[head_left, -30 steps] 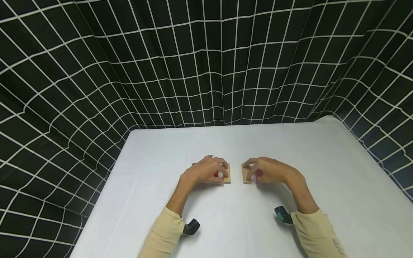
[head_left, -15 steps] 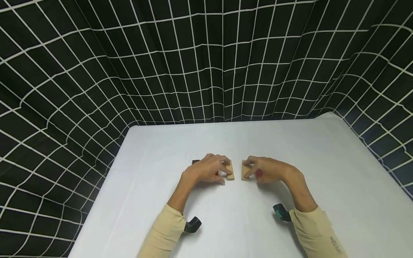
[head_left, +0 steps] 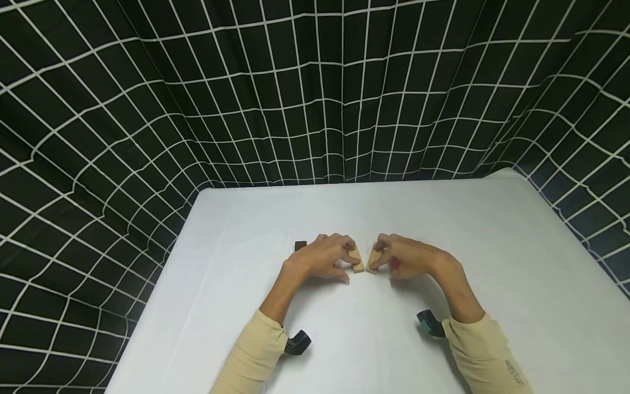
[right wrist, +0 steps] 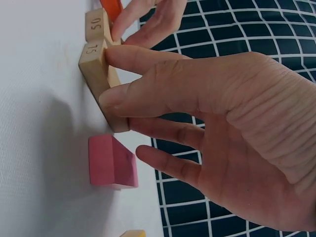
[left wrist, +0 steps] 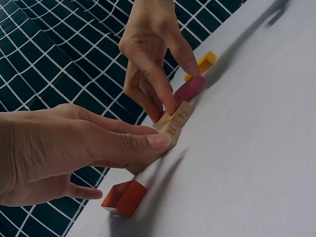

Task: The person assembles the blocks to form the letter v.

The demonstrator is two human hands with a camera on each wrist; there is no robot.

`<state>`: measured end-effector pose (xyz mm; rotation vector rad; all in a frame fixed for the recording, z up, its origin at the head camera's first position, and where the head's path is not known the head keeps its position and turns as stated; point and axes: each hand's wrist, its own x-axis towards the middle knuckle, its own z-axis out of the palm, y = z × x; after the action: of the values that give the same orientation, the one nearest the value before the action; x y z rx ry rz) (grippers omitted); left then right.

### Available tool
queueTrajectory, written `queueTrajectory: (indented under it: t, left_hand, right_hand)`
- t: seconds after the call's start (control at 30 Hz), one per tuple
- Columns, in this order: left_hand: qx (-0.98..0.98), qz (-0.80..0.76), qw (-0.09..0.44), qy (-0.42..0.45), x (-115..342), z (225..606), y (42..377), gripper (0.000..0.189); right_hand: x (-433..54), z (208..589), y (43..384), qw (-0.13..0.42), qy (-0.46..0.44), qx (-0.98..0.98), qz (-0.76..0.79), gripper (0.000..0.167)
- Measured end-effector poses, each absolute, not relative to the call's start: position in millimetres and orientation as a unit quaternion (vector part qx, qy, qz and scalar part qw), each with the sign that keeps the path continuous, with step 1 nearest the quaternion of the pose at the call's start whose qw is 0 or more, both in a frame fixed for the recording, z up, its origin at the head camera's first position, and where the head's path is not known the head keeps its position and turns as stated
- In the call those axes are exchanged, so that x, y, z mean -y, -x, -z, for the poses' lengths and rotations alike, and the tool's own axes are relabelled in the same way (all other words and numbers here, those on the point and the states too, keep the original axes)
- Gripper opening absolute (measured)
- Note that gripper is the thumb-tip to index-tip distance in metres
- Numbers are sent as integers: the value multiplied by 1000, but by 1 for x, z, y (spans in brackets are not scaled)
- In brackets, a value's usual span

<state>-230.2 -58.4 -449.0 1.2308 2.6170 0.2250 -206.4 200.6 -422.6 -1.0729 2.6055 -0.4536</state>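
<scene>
Left sleeve (head_left: 253, 353): beige, creased, bottom left of centre
Right sleeve (head_left: 481, 350): beige, creased, lower right, blurred grey marking (head_left: 514, 372)
Left camera (head_left: 298, 343): black, bent shape
Right camera (head_left: 431, 323): black, bent shape, green patch (head_left: 425, 326)

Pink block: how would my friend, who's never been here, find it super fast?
Start at the white table, then find the person's right hand, which holds a pale wooden block. Between that and a yellow block sits the pink block. Its colour sets it apart: its neighbours are bare wood and yellow.
</scene>
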Motion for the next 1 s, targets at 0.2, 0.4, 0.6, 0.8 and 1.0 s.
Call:
queueTrajectory:
  t: [0.2, 0.4, 0.6, 0.8, 1.0]
  left_hand:
    - [-896, -78, 131, -416, 58, 447, 228, 54]
    - [-896, -78, 133, -417, 58, 446, 227, 54]
    - [-892, -73, 138, -425, 61, 443, 226, 55]
    - [-883, -77, 137, -441, 65, 438, 230, 52]
    - [-872, -98, 145, -457, 68, 435, 232, 49]
  right_hand:
    - [-197, 423, 208, 155, 363, -904, 166, 49]
    - [-198, 423, 208, 158, 359, -904, 171, 50]
    - [-198, 422, 207, 164, 353, -906, 169, 50]
    - [-200, 420, 207, 164, 351, -908, 161, 47]
    - [-203, 417, 205, 139, 361, -907, 167, 45]
